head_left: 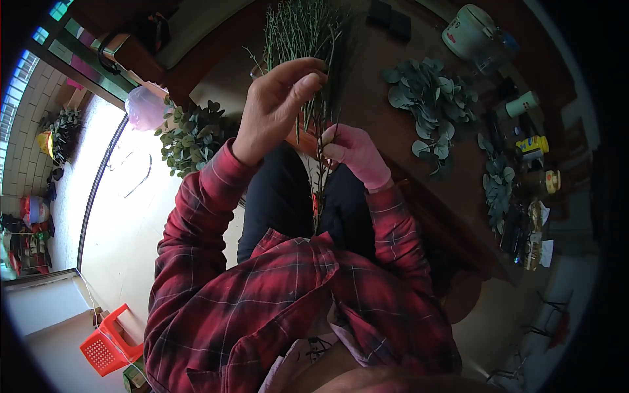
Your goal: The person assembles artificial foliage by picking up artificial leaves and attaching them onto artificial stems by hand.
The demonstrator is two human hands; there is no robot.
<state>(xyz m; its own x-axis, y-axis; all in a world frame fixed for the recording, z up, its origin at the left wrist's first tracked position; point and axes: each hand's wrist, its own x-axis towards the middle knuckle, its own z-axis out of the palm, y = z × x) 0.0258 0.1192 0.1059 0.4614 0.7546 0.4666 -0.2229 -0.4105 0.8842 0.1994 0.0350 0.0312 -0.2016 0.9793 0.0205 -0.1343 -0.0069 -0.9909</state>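
A bunch of thin green twiggy branches [301, 33] stands upright in front of me, its long dark stems running down between my knees. My left hand [278, 98] is bare and curls against the upper part of the bunch, thumb close to the bent fingers; part of its hold is hidden. Lower down, my right hand [357, 154], in a pink glove, pinches the stems between thumb and fingers. Low on the stems, a small red patch shows near my lap.
Eucalyptus branches [436, 105] lie on the brown table [386, 118] to the right, with more leaves [498, 183] beside bottles and jars. A pale rice cooker [468, 29] stands at the back. Another leafy bunch [193, 134] is at left, and a red plastic stool [108, 344] at lower left.
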